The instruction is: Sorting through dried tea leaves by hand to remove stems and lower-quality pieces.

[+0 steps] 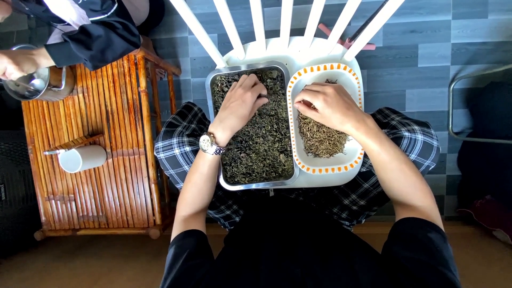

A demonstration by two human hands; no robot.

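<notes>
The left hand (241, 102) is resting palm down in the metal tray (213, 90), its fingers (255, 85) lying loosely curled on the dark leaves (261, 144) at the tray's far end; whether they are pinching any leaf cannot be told. A watch (208, 144) is sitting on that wrist. The right hand (328, 104) is hovering over the white dish (352, 80), its fingers (305, 105) drawn together toward the thumb, seemingly pinching something small above the pale stems (320, 140), though the item itself is too small to make out. The stems are lying heaped in the near half of the dish.

Tray and dish are sitting side by side, touching, on the seat of a white chair (256, 24), with the tray to the left. The person's knees, in plaid cloth (178, 146), are flanking the seat.

To the left, just beside the chair, a bamboo desk (117, 160) is carrying a white mug (82, 158) lying on its side. At the desk's far corner another person's hand (16, 63) is holding something over a metal pot (32, 85). A dark frame (469, 106) is standing at the right edge on the grey floor (426, 53).
</notes>
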